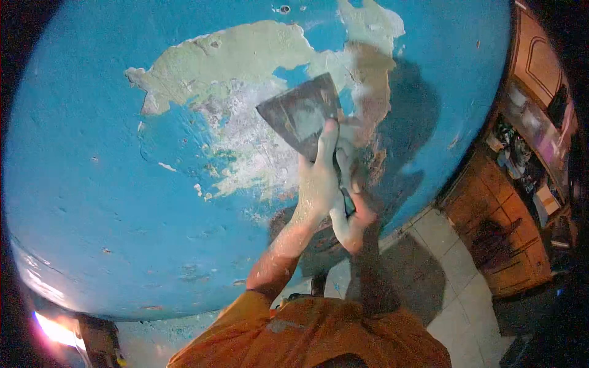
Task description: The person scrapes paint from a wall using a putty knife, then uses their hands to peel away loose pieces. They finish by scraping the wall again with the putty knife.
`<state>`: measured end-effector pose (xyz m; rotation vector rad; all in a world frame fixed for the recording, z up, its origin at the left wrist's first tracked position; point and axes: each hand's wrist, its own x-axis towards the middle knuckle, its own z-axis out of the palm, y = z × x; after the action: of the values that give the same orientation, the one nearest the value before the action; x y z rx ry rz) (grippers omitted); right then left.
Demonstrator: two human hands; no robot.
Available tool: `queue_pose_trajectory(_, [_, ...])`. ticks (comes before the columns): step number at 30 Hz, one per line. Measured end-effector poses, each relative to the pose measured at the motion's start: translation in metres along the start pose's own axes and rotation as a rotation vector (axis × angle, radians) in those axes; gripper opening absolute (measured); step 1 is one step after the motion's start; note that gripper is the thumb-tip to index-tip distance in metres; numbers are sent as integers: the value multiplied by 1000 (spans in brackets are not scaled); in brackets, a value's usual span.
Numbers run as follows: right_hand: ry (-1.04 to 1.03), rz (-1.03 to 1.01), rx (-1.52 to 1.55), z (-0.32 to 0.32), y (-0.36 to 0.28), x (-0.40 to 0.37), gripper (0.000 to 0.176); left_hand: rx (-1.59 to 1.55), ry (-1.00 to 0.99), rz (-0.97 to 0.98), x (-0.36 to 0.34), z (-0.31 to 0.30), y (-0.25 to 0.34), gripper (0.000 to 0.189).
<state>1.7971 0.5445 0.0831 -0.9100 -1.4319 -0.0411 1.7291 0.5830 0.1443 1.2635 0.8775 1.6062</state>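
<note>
A wide scraper (310, 113) with a worn, dirty grey blade is tilted against the wall, its broad edge toward the upper left. My left hand (316, 184) is closed on it, one digit stretched along the lower part of the blade. Lower and to the right, my right hand (353, 224) wraps round the dark handle, which shows partly between my hands. Around the blade, the blue painted wall (92, 184) has a large bare patch (233, 58) of pale green and whitish plaster with ragged paint edges. Both hands look dusted with white.
On the right, wooden cabinet doors (500, 221) stand beside a shelf of cluttered items (518, 150). Pale floor tiles (454, 264) lie below. A bright light (58, 331) glows at lower left. My shadow (411, 116) falls on the wall right of my hands.
</note>
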Motion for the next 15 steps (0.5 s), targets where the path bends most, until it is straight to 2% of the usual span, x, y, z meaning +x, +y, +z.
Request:
queue_pose_trajectory(2, [4, -76, -99, 3, 2, 15, 43, -110, -138, -101, 11, 1, 6, 41])
queue_pose_trajectory(3, [-56, 118, -169, 2, -10, 24, 50, -160, -187, -89, 12, 10, 37, 38])
queue_pose_trajectory(4, [-61, 114, -169, 0, -11, 30, 50, -163, -182, -87, 18, 13, 38, 38])
queue_pose_trajectory(6, [-20, -6, -207, -6, -9, 42, 47, -98, -114, 162, 27, 23, 34, 38])
queue_pose_trajectory(7, [11, -90, -155, -10, -9, 39, 45, -186, -143, -51, 18, 19, 26, 39])
queue_pose_trajectory(10, [-6, -144, -258, -8, 2, 26, 46, -108, -135, 3, 8, 14, 20, 40])
queue_pose_trajectory(11, [14, -162, -307, -10, -10, 43, 45, -210, -209, 3, 25, 16, 16, 39])
queue_pose_trajectory(12, [-2, -151, -303, -14, -24, 54, 45, -209, -195, -12, 30, 19, 26, 39])
queue_pose_trajectory(14, [-219, 365, 24, -21, -43, 71, 54, -238, -192, 7, 32, 30, 57, 39])
queue_pose_trajectory(15, [-190, 235, -1, -22, -36, 65, 52, -373, -251, -27, 31, 30, 49, 39])
